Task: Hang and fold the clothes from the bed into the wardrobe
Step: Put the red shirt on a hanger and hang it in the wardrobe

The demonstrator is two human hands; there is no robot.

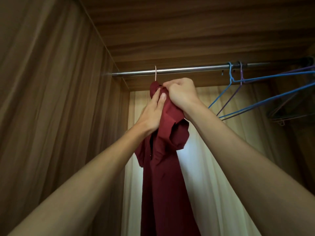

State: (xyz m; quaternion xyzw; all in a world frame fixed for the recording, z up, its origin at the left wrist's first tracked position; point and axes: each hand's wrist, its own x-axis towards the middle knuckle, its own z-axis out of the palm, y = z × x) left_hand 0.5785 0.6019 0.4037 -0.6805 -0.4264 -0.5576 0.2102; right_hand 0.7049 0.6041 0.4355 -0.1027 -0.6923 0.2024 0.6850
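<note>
— What's the biggest thing from where you stand?

— The wardrobe (51, 82), brown wood grain on its side wall and top. One metal rail (187, 68) crosses it near the top. Behind it hangs a pale curtain (213, 159), lit from the back.

— And the clothes?

— One garment only, a dark red shirt (162, 167). It hangs below the rail at the left part of it, on a pale pink hanger (155, 73) whose hook sits over the rail. Only the hook and a bit of wire by the right wrist show; the rest is inside the cloth. The shirt drops long and narrow, bunched at the top, one short sleeve sticking out to the right, and its hem is cut off at the bottom edge.

— Other hangers?

— Well to the right, a blue hanger (255, 103) and a purple hanger (235, 99) hook on the rail, both bare and tilted. Further right, in shadow, are more dark wire shapes; I cannot count them.

— Hands?

— Two, both raised on bare forearms. The left hand (151, 114) lies against the bunched cloth, fingers straight and close together, pointing up. The right hand (180, 92) is curled tight, clutching the shirt's top just under the hook. The two hands touch.
</note>
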